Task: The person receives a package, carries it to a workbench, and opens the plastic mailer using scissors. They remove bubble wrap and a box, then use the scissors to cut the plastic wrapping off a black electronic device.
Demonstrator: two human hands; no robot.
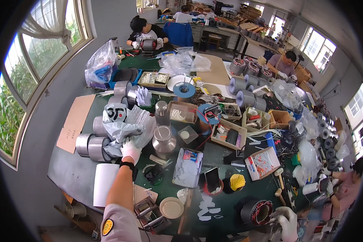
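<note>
My left hand, in a white glove, reaches forward to a crumpled grey plastic bag, its fingers closed on the near edge. Close beside it lie bare metal stator cores, partly covered by the bag. At the lower right, my right hand, also gloved, is held with fingers curled. Whatever they hold, if anything, is too dark and blurred to name. Just left of that hand a wound stator with red leads stands on the green table.
Steel flasks, a tray of paper pieces, a phone, yellow slips, and a box of small tubes crowd the middle. A mallet lies right. Co-workers sit around the table.
</note>
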